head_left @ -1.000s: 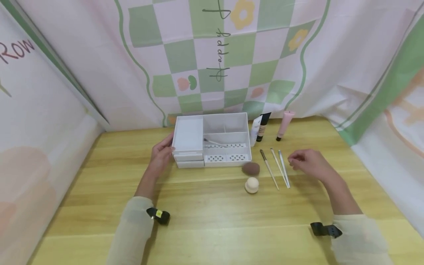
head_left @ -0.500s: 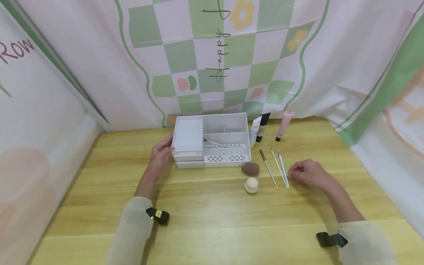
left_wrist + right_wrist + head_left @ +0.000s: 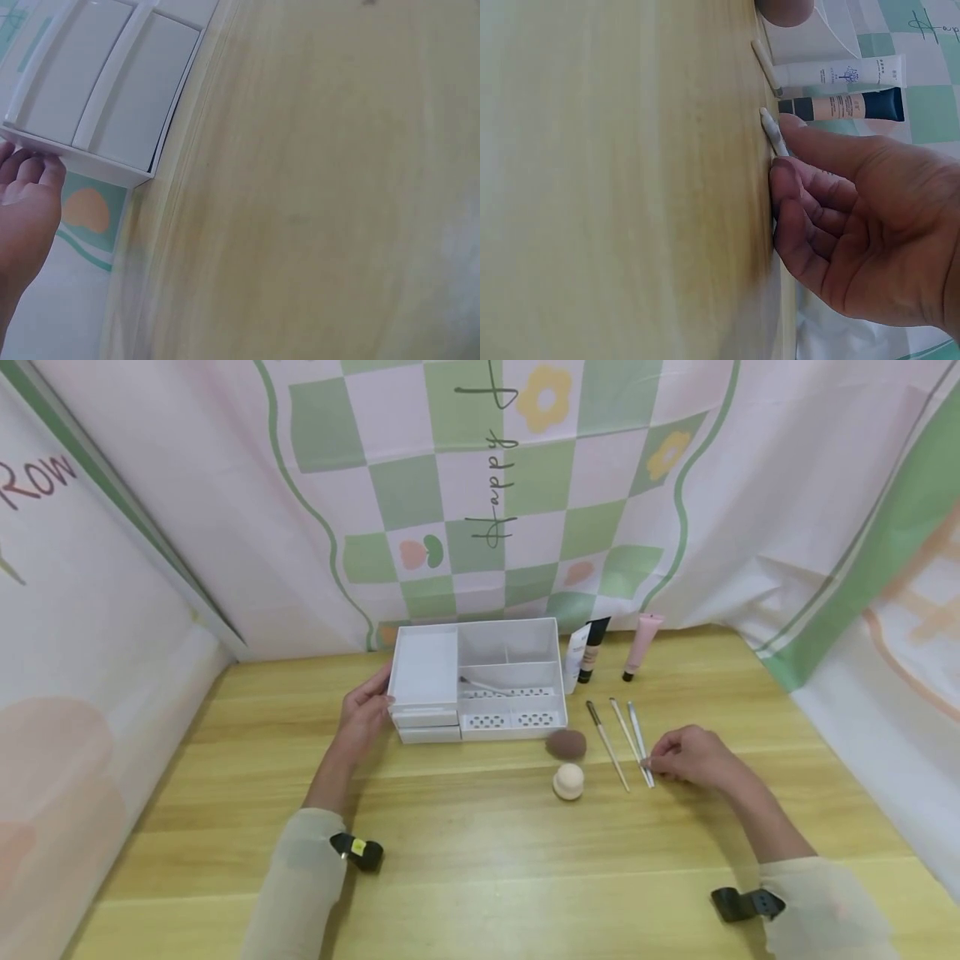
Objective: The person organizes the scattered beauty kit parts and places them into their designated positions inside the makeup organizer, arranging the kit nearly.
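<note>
A white desk organizer (image 3: 423,664) with drawers and open compartments stands at the table's back. My left hand (image 3: 363,714) touches its left side, fingers against the wall; the left wrist view shows that hand (image 3: 30,202) beside the drawer fronts (image 3: 139,90). Three slim makeup brushes lie right of the organizer: a dark-tipped one (image 3: 607,743), a middle one (image 3: 624,724) and a pale one (image 3: 636,727). My right hand (image 3: 693,756) is at the lower ends of the right two. In the right wrist view, its thumb and forefinger pinch a white brush handle (image 3: 772,129).
A brown makeup sponge (image 3: 566,744) and a cream sponge (image 3: 568,782) sit near the organizer's front right corner. Behind the brushes stand a white tube (image 3: 575,658), a black-topped tube (image 3: 592,652) and a pink tube (image 3: 642,647). One more brush (image 3: 486,687) lies inside the organizer.
My right hand has moved down and slightly left to the brushes' lower ends, and its fingers have closed on a brush handle. My left hand stays at the organizer.
</note>
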Demonstrator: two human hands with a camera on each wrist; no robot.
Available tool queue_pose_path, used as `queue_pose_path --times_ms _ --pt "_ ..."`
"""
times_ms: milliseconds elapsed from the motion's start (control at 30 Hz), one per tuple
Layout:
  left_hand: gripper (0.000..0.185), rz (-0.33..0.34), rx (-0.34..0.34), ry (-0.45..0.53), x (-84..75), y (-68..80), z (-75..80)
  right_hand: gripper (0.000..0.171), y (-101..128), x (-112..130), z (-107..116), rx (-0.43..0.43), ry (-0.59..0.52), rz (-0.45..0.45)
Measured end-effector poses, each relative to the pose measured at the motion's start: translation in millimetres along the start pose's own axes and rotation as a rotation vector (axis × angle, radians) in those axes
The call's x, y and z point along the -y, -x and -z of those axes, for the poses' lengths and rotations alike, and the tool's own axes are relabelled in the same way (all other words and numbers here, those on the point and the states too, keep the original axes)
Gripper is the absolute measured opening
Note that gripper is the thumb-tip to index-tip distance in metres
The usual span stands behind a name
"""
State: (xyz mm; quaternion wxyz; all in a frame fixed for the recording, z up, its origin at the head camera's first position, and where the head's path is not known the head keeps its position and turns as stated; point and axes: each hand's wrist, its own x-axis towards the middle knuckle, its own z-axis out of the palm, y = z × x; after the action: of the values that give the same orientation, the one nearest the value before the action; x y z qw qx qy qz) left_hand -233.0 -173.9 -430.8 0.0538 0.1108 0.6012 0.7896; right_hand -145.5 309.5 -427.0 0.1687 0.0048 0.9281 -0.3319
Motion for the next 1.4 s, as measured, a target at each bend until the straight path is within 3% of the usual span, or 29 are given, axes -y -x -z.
queue_pose_path --times_ms 767,1400 --pt "0.063 -0.004 -0.010 -0.006 2.5 0.1 -1.0 0.018 0.5 4.6 0.7 -0.017 0.025 -0.042" --pt "0.063 -0.015 -0.004 0.005 2.8 -0.7 -0.1 0.018 -0.5 3.0 2.3 0.000 -0.065 -0.076"
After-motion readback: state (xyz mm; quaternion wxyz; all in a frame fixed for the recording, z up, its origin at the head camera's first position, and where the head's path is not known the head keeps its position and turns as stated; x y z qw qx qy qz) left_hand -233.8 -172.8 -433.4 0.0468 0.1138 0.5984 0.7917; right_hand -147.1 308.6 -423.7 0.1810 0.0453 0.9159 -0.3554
